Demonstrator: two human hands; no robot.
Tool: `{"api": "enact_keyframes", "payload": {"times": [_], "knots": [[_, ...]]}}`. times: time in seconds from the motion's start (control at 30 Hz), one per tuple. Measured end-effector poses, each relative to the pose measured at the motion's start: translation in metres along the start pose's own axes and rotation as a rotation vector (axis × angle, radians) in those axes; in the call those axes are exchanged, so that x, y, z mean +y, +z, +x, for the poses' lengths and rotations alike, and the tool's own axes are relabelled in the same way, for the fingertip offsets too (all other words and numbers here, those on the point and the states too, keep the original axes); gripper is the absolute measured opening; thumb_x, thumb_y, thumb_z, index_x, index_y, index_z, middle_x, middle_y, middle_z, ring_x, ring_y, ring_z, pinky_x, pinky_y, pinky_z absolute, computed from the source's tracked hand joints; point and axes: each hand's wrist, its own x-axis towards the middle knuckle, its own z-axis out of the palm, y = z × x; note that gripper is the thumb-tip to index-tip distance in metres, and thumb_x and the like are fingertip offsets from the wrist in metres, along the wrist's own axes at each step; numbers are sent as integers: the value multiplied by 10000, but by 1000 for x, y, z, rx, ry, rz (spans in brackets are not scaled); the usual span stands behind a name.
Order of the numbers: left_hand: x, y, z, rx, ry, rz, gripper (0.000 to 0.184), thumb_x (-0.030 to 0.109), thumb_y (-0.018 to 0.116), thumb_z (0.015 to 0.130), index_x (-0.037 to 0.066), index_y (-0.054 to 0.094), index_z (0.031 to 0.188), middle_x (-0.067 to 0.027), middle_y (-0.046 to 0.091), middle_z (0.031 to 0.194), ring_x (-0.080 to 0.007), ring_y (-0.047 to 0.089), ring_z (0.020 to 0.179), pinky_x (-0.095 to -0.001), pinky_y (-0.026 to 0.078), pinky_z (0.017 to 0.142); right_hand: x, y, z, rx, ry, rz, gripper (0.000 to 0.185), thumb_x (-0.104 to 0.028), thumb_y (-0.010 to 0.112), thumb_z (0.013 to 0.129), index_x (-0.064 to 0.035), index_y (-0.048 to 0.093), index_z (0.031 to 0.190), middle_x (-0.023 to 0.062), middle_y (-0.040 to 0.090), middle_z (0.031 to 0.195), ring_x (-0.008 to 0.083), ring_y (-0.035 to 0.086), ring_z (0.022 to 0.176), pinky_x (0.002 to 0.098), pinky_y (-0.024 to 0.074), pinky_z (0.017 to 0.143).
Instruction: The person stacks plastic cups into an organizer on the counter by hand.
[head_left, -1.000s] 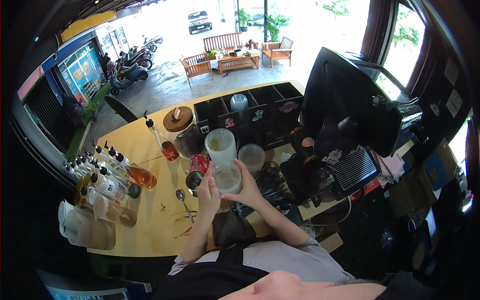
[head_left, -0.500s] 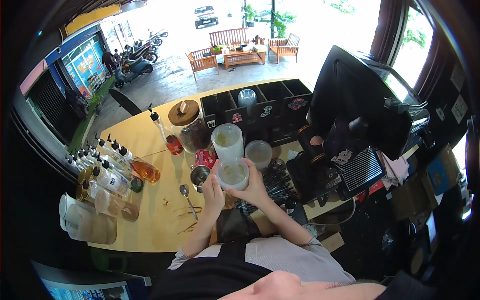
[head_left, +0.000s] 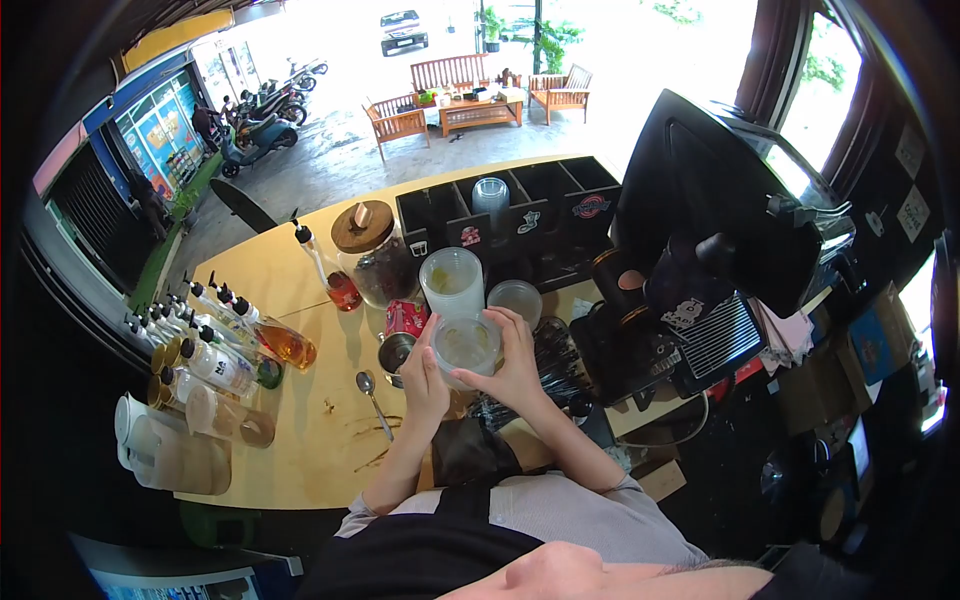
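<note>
Both hands hold a round translucent plastic tub (head_left: 466, 347) in front of my body. My left hand (head_left: 426, 382) is closed against its left side, fingers pointing up along the wall. On the right, my right hand (head_left: 514, 362) curves round the rim, its thumb at the near edge. Just beyond stands a taller stack of similar tubs (head_left: 452, 292) with greenish residue in the top one. Another round clear container (head_left: 518, 298) sits to its right. A metal cup (head_left: 397, 350) and a red packet (head_left: 406, 318) are left of my hands.
A spoon (head_left: 374, 402) lies beside brown smears on the wooden counter (head_left: 310, 440). Pump bottles (head_left: 225, 365) and jugs (head_left: 160, 445) crowd the left. Behind are a wood-lidded jar (head_left: 380, 265) and a black organizer (head_left: 520, 225). A large black machine (head_left: 715, 210) stands right.
The fingers of my right hand have shifted up and spread further around the tub's rim. The tub stays in both hands, tilted slightly differently. The whole view has moved slightly.
</note>
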Motion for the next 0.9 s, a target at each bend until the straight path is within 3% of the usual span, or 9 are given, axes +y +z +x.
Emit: {"api": "enact_keyframes", "payload": {"times": [0.3, 0.37, 0.6, 0.67, 0.73, 0.9], "knots": [[5, -1, 7, 23, 37, -1, 531, 313, 279, 1089, -63, 509, 1386, -239, 561, 1385, -358, 536, 1304, -416, 401, 1088, 0, -2, 8, 34, -19, 130, 1005, -384, 954, 538, -20, 504, 1359, 138, 510, 1288, 300, 510, 1210, 415, 447, 1011], [5, -2, 7, 39, 56, 13, 531, 315, 278, 1089, -61, 508, 1387, -237, 552, 1397, -364, 516, 1324, -425, 382, 1108, -2, -4, 11, 120, -183, -47, 1034, -383, 952, 546, -20, 486, 1395, 142, 521, 1284, 284, 532, 1188, 401, 473, 980], [14, -6, 10, 35, 89, 52, 555, 328, 254, 1090, -67, 500, 1393, -234, 552, 1395, -353, 513, 1326, -427, 373, 1118, -4, -1, 9, 30, -81, 179, 1114, -295, 946, 578, -28, 379, 1500, 143, 568, 1246, 281, 572, 1189, 395, 440, 1042], [17, -6, 10, 42, 110, 70, 584, 358, 240, 1095, -72, 493, 1398, -233, 564, 1381, -334, 537, 1304, -418, 391, 1104, -7, 3, 8, 77, -3, 381, 1139, -241, 935, 602, -23, 310, 1529, 143, 587, 1278, 265, 586, 1208, 394, 426, 1065], [19, -4, 9, 46, 67, -17, 529, 298, 259, 1086, -58, 494, 1398, -251, 566, 1367, -362, 555, 1283, -419, 412, 1085, -3, 5, 6, 68, -10, 407, 1133, -222, 921, 625, -22, 281, 1538, 151, 577, 1322, 262, 578, 1229, 392, 424, 1068], [16, 2, 8, 61, 107, -111, 536, 301, 254, 1088, -70, 488, 1396, -258, 589, 1329, -348, 583, 1251, -415, 443, 1051, -5, 3, 4, -3, -62, 394, 1073, -165, 873, 690, -19, 245, 1548, 177, 513, 1448, 266, 550, 1282, 392, 407, 1089]]}}
